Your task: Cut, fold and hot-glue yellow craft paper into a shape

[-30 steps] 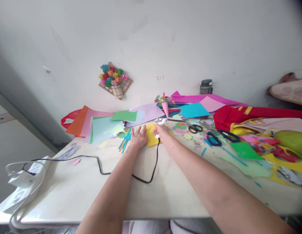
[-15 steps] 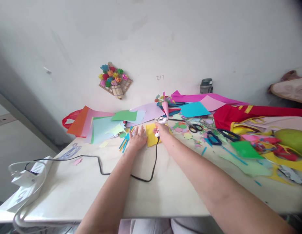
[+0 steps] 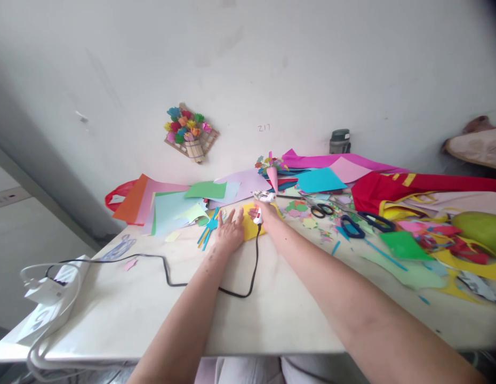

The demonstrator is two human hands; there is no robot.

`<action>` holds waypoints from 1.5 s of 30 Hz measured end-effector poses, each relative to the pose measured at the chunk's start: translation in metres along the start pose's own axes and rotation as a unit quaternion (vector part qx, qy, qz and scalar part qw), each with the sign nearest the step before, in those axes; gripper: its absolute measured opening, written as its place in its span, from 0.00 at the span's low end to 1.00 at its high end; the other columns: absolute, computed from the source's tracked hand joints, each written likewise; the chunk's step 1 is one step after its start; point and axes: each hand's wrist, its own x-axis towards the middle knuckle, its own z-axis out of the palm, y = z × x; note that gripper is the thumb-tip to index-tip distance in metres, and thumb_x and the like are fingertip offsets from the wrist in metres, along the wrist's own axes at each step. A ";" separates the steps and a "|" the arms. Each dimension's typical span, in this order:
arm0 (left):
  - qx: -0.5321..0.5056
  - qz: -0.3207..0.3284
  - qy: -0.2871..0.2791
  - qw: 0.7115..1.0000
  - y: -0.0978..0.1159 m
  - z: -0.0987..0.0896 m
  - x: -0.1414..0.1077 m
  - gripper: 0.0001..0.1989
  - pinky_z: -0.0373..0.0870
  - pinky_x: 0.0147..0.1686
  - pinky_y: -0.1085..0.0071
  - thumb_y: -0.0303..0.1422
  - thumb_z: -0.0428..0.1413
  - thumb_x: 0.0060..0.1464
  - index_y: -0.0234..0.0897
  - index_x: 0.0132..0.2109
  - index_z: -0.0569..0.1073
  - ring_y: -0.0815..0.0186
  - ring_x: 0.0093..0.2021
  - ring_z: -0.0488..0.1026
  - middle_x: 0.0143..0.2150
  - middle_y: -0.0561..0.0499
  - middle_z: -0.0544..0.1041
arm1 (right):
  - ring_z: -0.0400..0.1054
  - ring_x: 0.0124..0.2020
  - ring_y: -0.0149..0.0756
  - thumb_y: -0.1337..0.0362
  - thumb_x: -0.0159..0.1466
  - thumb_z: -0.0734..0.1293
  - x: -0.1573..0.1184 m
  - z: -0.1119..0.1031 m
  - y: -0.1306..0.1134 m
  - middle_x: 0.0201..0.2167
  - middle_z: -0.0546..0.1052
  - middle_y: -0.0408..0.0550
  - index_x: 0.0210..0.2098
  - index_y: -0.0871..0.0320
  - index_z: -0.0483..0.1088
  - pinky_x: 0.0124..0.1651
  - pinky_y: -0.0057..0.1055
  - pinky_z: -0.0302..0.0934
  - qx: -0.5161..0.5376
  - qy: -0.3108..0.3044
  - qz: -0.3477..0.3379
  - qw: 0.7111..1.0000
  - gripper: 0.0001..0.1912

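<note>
Wall [image 3: 332, 69] is filling the background; desk [image 3: 292, 320] is running along its foot, carrying everything below. Red cloth [image 3: 370, 192] is lying at the desk's right. Power strip [image 3: 79, 266] is sitting at the left end, and a black cord [image 3: 254, 277] is looping from there to the glue gun. Yellow sheet [image 3: 250, 232] is lying mid-desk, between and partly under the hands. Left hand [image 3: 231, 230] is resting palm down at the sheet's left edge, fingers spreading apart. Right hand [image 3: 268, 212] is gripping the white glue gun [image 3: 265, 197] over the sheet, fingers closing around its handle; can't tell if the nozzle is touching anything. Black scissors [image 3: 322, 210] are lying right of the gun, near paper scraps [image 3: 310, 223]. Blue strips [image 3: 207, 237] are lying just left of the left hand.
</note>
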 end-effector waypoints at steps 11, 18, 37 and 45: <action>-0.012 -0.036 -0.028 0.999 -0.003 0.006 0.001 0.27 0.24 0.57 0.45 0.34 0.35 0.56 0.41 0.63 0.46 0.58 0.64 0.32 0.62 0.53 0.54 | 0.67 0.16 0.29 0.65 0.56 0.64 0.002 -0.002 -0.001 0.13 0.69 0.42 0.26 0.61 0.62 0.18 0.22 0.61 0.017 0.009 0.030 0.999 0.06; -0.066 -0.086 -0.081 0.991 -0.013 0.008 0.002 0.31 0.26 0.56 0.45 0.41 0.37 0.55 0.42 0.64 0.38 0.58 0.63 0.24 0.65 0.54 0.41 | 0.66 0.16 0.29 0.65 0.55 0.65 0.005 -0.002 0.000 0.13 0.68 0.41 0.26 0.61 0.63 0.17 0.22 0.60 0.017 0.016 0.024 0.999 0.07; -0.107 -0.069 -0.157 0.979 -0.026 0.007 -0.004 0.34 0.28 0.54 0.40 0.50 0.33 0.53 0.44 0.63 0.35 0.54 0.62 0.20 0.66 0.52 0.38 | 0.66 0.17 0.28 0.65 0.55 0.65 0.005 -0.003 0.000 0.14 0.69 0.42 0.25 0.61 0.63 0.18 0.20 0.61 0.002 0.029 0.016 0.999 0.07; -0.134 -0.077 -0.180 0.971 -0.026 0.001 -0.006 0.42 0.26 0.54 0.42 0.56 0.40 0.47 0.43 0.63 0.34 0.54 0.61 0.17 0.66 0.51 0.35 | 0.66 0.16 0.27 0.66 0.55 0.65 0.006 -0.003 0.002 0.14 0.69 0.42 0.24 0.61 0.63 0.18 0.21 0.61 -0.004 0.029 0.010 1.000 0.06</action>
